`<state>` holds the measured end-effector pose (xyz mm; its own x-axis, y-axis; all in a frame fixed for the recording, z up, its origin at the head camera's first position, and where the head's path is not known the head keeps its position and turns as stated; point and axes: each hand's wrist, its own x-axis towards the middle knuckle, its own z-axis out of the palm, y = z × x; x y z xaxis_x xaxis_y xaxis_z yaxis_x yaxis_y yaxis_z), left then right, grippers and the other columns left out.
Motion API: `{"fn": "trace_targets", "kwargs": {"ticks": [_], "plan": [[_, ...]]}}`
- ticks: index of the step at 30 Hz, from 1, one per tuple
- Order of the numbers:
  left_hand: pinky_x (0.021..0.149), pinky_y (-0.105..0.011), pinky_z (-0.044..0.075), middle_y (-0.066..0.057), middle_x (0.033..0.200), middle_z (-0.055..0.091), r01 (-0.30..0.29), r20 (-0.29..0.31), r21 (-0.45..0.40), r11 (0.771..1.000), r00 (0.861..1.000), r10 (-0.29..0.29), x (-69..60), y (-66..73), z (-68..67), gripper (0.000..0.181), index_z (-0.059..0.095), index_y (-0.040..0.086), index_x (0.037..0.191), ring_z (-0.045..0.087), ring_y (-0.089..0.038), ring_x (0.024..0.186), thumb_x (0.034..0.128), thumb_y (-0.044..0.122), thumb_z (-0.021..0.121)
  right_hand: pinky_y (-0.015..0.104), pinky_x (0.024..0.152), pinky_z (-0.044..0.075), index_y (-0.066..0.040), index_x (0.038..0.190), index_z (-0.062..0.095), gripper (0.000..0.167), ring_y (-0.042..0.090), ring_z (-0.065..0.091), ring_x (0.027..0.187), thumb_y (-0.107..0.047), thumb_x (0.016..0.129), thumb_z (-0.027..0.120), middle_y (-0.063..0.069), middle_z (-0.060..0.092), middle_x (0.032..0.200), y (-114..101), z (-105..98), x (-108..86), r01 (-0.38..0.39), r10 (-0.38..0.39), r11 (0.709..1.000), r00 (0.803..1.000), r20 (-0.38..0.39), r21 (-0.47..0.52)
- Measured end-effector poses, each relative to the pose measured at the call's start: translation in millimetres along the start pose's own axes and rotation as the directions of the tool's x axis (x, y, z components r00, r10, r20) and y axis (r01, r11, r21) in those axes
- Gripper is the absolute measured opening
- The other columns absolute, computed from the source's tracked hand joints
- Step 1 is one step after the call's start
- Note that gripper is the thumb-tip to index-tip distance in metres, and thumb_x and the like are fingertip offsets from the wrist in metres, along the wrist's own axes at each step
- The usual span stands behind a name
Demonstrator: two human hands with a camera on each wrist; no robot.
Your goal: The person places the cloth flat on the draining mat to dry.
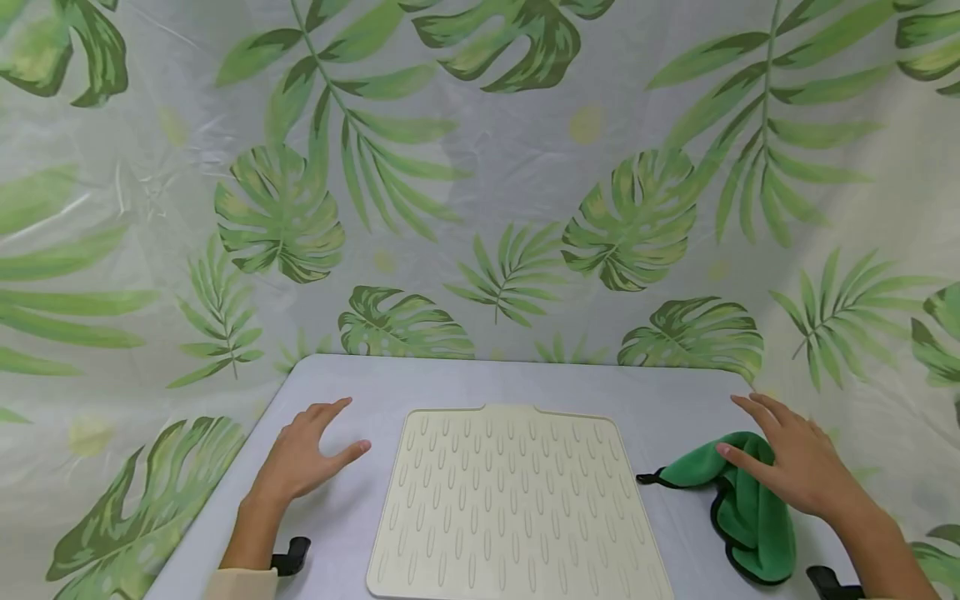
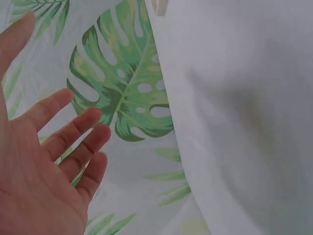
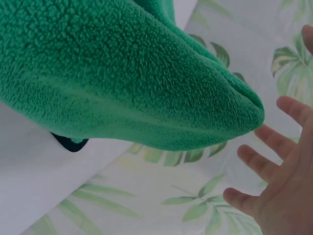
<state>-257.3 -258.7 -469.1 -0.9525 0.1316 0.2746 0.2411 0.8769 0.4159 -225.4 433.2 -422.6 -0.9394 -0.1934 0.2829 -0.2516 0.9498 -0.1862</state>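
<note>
A cream ribbed mat, covered in raised oval bumps, lies flat on the white table between the hands. To its right is a crumpled green cloth with black edging and a small black loop. My right hand hovers at the cloth's upper right side, fingers spread and holding nothing. The right wrist view shows the fluffy cloth close up, its tip near the fingers of the right hand. On the mat's left, my left hand is raised over the table, fingers apart; its palm is bare in the left wrist view.
The white table has a rounded back edge. Behind and beside it hangs a curtain printed with green leaves. A black wrist mount sits at the left wrist, another at the right.
</note>
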Motion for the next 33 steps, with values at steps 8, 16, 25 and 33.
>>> {"fn": "trace_targets", "kwargs": {"ticks": [8,16,25,33], "plan": [[0.094,-0.057,0.050,-0.011,0.139,0.059,0.010,0.095,-0.101,0.995,0.995,0.000,-0.8,1.8,18.8,0.085,0.043,0.024,0.157,0.059,-0.030,0.123,0.0890,0.069,0.067,0.080,0.092,0.029,-0.015,0.164,0.027,0.087,0.061,0.039,0.132,-0.052,0.096,0.067,0.033,0.032,0.157,-3,4,-0.3,-0.014,0.014,1.000,0.999,0.032,-0.009],[0.082,-0.042,0.048,-0.008,0.124,0.063,-0.022,0.201,-0.184,0.983,0.978,0.059,-0.4,5.5,33.9,0.080,0.050,0.023,0.154,0.057,-0.022,0.105,0.0863,0.057,0.078,0.082,0.089,0.030,-0.015,0.164,0.026,0.087,0.062,0.041,0.130,-0.053,0.096,0.067,0.032,0.034,0.156,-4,6,0.4,-0.016,0.016,1.000,0.999,0.039,-0.015],[0.076,-0.034,0.042,-0.001,0.111,0.060,-0.061,0.316,-0.204,0.977,0.940,0.125,-1.8,9.5,47.9,0.082,0.053,0.021,0.152,0.051,-0.018,0.093,0.0829,0.053,0.083,0.082,0.083,0.037,-0.011,0.160,0.033,0.085,0.063,0.046,0.124,-0.054,0.095,0.068,0.033,0.037,0.153,-2,14,1.0,-0.002,0.004,1.000,0.998,0.058,-0.028],[0.084,-0.038,0.044,0.001,0.117,0.058,-0.070,0.368,-0.215,0.974,0.918,0.147,-4.2,9.3,52.0,0.081,0.056,0.021,0.150,0.050,-0.018,0.099,0.0802,0.051,0.085,0.074,0.077,0.045,-0.005,0.147,0.049,0.076,0.061,0.051,0.119,-0.053,0.093,0.071,0.031,0.041,0.149,-3,19,-1.1,0.011,-0.010,1.000,0.997,0.073,-0.014]]}}
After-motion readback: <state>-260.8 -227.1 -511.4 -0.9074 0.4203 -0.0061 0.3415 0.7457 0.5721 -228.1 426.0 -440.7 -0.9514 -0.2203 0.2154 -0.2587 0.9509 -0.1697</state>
